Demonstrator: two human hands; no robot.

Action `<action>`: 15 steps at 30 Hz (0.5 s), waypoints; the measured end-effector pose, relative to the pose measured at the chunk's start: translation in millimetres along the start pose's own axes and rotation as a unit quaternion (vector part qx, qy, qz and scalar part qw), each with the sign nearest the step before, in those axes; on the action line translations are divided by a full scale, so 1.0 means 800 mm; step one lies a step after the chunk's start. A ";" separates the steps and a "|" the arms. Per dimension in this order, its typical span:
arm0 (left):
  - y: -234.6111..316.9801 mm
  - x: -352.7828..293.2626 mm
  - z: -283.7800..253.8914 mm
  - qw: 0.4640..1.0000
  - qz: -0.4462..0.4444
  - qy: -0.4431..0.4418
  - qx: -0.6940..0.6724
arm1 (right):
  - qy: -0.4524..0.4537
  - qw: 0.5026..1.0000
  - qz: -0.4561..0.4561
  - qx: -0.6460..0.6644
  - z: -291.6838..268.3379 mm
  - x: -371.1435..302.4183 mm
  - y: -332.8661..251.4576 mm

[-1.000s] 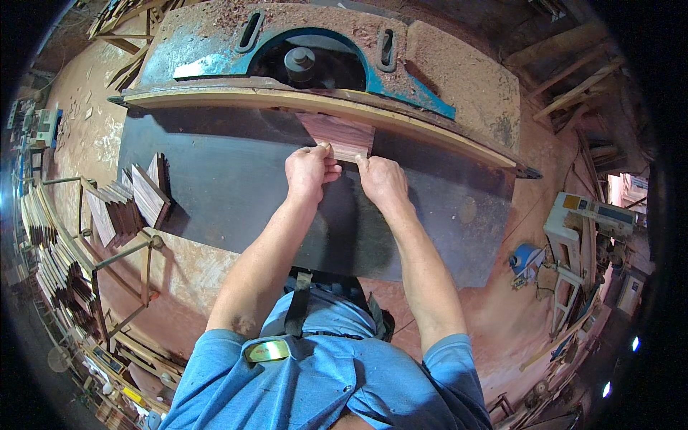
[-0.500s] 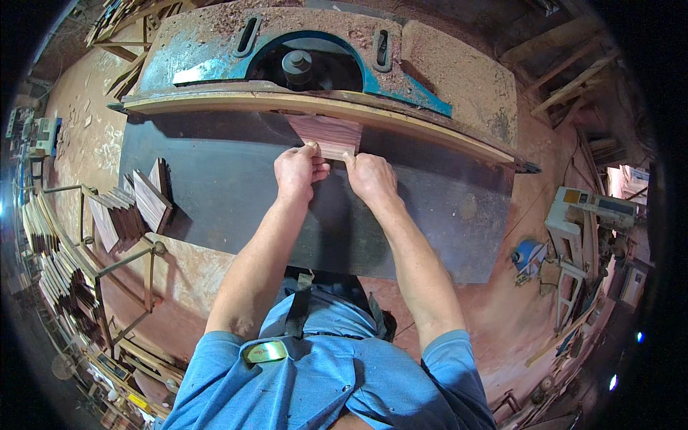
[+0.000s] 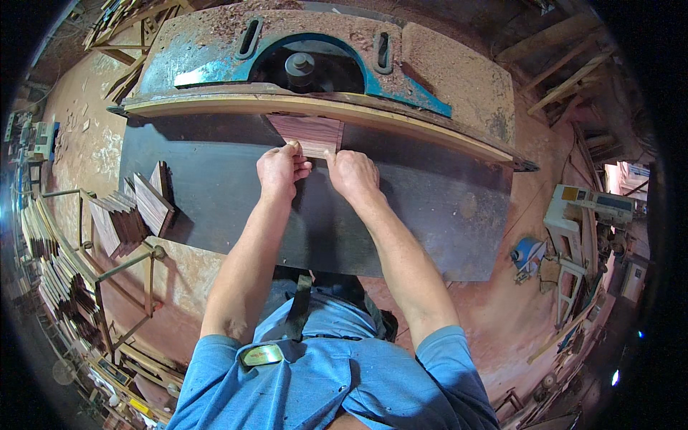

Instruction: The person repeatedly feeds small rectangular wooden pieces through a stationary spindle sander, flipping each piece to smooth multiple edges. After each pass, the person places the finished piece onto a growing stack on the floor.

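Note:
A reddish-brown striped wooden board (image 3: 309,134) lies flat on the dark metal machine table (image 3: 215,179), its far edge against the wooden fence (image 3: 236,102). With fingers curled, my left hand (image 3: 278,169) grips the board's near left corner. My right hand (image 3: 351,172) is closed at its near right corner, the thumb on the edge. Behind the fence, a round spindle (image 3: 299,66) stands in the opening of the blue guard (image 3: 344,41). The fence hides whatever meets the board's far edge.
Several similar boards (image 3: 152,204) stand in a stack at the table's left edge. A metal rack (image 3: 129,269) with more wood strips stands beyond it. Sawdust (image 3: 459,72) covers the machine's back. At right is a pale machine (image 3: 566,229) beside a blue round object (image 3: 529,252).
Both hands and the board have slid a little to the left along the fence. The grip looks the same.

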State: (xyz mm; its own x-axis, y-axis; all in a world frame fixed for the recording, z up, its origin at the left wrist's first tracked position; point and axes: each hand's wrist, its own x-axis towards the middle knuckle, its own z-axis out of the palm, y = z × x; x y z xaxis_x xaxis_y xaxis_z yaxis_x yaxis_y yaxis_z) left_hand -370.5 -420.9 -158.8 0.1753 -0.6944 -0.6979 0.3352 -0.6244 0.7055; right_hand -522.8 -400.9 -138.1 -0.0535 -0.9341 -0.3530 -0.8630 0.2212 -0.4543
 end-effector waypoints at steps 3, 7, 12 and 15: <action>-0.001 0.005 -0.006 1.000 0.004 -0.010 -0.006 | -0.002 1.000 0.014 -0.006 0.004 0.003 -0.004; 0.007 0.002 -0.007 1.000 0.003 0.009 0.002 | 0.001 1.000 0.016 0.001 0.002 0.001 -0.014; 0.007 0.008 -0.015 1.000 0.005 -0.003 -0.002 | 0.003 1.000 0.015 0.005 0.005 0.002 -0.017; 0.009 0.009 -0.020 1.000 0.010 -0.003 -0.005 | -0.002 1.000 0.010 0.007 0.006 0.004 -0.022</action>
State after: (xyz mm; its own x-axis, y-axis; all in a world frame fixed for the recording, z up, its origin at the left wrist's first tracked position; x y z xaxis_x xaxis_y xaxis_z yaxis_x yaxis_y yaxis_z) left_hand -352.1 -425.0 -160.6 0.1768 -0.7088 -0.6829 0.3416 -0.6065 0.7180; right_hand -504.9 -406.2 -135.1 -0.0691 -0.9280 -0.3661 -0.8548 0.2443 -0.4579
